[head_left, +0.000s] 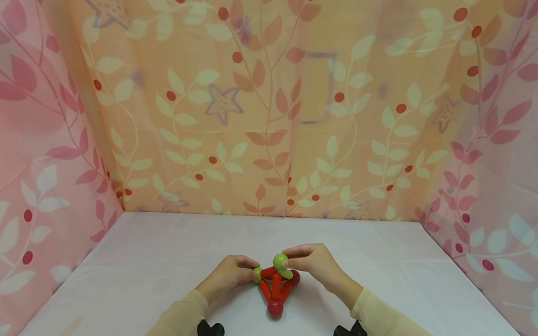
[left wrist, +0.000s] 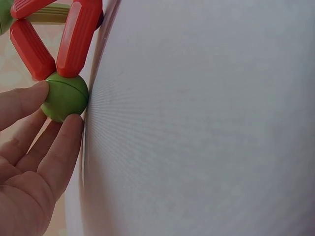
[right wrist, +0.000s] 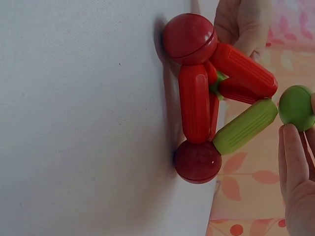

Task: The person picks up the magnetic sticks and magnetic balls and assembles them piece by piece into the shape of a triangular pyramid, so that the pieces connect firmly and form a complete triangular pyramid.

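A small pyramid of red rods [right wrist: 194, 103], a light green rod [right wrist: 246, 127] and balls stands on the table. My left hand [head_left: 229, 275] pinches the green ball [left wrist: 66, 101] at its left corner, thumb on one side and fingers on the other. Two red rods meet that ball. With thumb and fingers, my right hand [head_left: 319, 266] holds another green ball [right wrist: 296, 108] at the top, right by the upper rod ends. One red ball [head_left: 275, 310] forms the near corner, and a second red ball [head_left: 295, 277] lies at the right corner.
The white tabletop [head_left: 163, 244] spreads around the pyramid. Patterned orange cloth [head_left: 266, 112] rises behind it, with pink cloth [head_left: 516, 175] at the sides. A black piece [head_left: 210, 333] sits by the left sleeve, and another black piece [head_left: 349, 334] by the right sleeve.
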Available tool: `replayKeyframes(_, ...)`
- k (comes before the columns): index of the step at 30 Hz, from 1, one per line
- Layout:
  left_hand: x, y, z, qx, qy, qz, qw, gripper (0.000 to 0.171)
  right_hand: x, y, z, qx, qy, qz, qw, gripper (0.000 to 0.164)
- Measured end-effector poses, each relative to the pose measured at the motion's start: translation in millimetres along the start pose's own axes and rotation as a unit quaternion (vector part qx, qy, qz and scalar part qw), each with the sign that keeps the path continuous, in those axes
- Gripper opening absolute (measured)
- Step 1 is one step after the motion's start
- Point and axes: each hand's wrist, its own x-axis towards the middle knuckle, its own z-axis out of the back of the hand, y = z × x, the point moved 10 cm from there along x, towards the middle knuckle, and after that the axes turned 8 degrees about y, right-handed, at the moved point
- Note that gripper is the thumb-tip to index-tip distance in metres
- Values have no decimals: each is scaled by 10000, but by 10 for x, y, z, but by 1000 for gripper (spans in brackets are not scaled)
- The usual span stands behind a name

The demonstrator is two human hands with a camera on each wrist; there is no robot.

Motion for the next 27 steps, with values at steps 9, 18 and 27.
replayKeyframes(9,12,2,-12,-9,82,0,10000,28,-4,46,-19,-254,22,216,9994,33)
replayKeyframes(18,17,-16,2,55,35,-100,9999,31,-7,79,-50,-344,83,253,9991,31)
replayKeyframes(27,10,-16,4,112,44,-15,9999,30,-9,84,-70,-302,179,292,9990,31)
